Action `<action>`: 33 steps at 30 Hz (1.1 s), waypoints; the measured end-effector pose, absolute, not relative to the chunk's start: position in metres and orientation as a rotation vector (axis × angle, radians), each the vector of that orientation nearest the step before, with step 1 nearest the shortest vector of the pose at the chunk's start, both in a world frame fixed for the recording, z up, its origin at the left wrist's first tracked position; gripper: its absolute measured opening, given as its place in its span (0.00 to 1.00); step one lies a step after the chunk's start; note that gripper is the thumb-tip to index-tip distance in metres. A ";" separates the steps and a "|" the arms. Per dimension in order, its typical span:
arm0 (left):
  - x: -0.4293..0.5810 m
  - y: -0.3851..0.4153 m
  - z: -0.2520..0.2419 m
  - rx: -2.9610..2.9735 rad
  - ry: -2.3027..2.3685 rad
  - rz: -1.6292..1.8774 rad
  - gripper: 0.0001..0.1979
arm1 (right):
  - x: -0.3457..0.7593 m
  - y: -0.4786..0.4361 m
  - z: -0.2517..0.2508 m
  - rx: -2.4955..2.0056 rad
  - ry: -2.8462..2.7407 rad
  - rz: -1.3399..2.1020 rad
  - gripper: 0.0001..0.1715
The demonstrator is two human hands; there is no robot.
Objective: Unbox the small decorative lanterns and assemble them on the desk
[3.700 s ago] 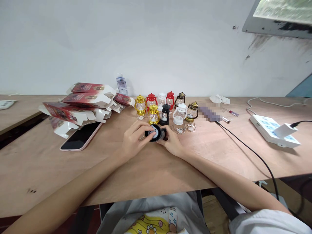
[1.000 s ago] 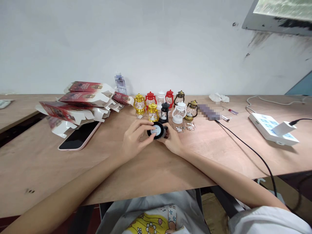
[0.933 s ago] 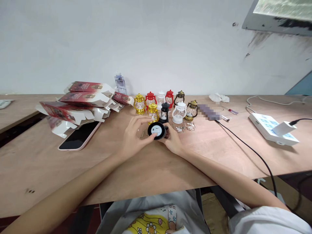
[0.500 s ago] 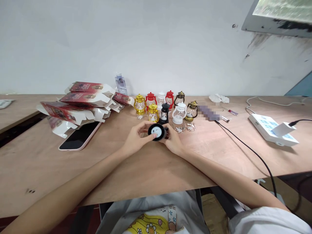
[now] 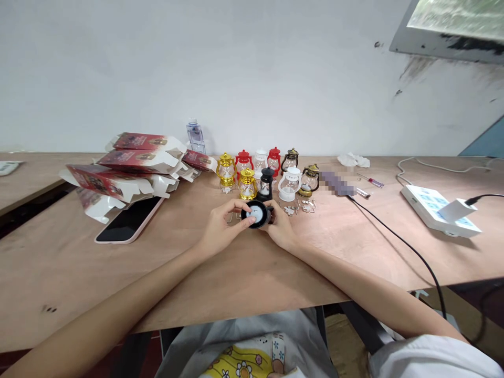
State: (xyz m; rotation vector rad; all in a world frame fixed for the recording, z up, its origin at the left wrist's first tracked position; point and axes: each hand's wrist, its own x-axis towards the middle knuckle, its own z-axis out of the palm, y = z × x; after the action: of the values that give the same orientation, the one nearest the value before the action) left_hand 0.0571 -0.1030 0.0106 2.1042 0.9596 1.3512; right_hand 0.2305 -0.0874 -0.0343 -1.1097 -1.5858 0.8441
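My right hand (image 5: 280, 229) is wrapped round a small black lantern (image 5: 265, 203), tipped so that its round underside faces me. A white disc (image 5: 256, 212) sits inside the black rim. My left hand (image 5: 223, 224) is closed at the lantern's left side, its thumb and a fingertip on the disc. Just behind the hands stand a gold lantern (image 5: 247, 185), another black lantern (image 5: 266, 184), a white lantern (image 5: 290, 185) and a bronze lantern (image 5: 309, 181). Bent wire pieces (image 5: 290, 210) lie by my right hand; others are partly hidden behind my left fingers.
Red and white cartons (image 5: 134, 160) are piled at the left, above a phone (image 5: 129, 223). A water bottle (image 5: 196, 137) stands by the wall. At the right are a screwdriver (image 5: 376, 182), crumpled tissue (image 5: 353, 159), a black cable (image 5: 397, 240) and a white power strip (image 5: 437, 207).
My left index finger has come onto the white disc beside the thumb, and the thumb has shifted slightly right. The held lantern has moved a little right. My right hand keeps its hold.
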 end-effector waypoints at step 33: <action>-0.012 -0.024 -0.010 2.979 1.338 0.341 0.13 | 0.224 -0.086 -0.037 -1.092 -1.490 0.901 0.24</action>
State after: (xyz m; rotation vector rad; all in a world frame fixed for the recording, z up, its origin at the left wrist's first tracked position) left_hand -0.0125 -0.0243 -0.0099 2.9788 1.3381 0.3407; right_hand 0.2240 -0.0856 -0.0373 -1.0916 -1.4900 0.9007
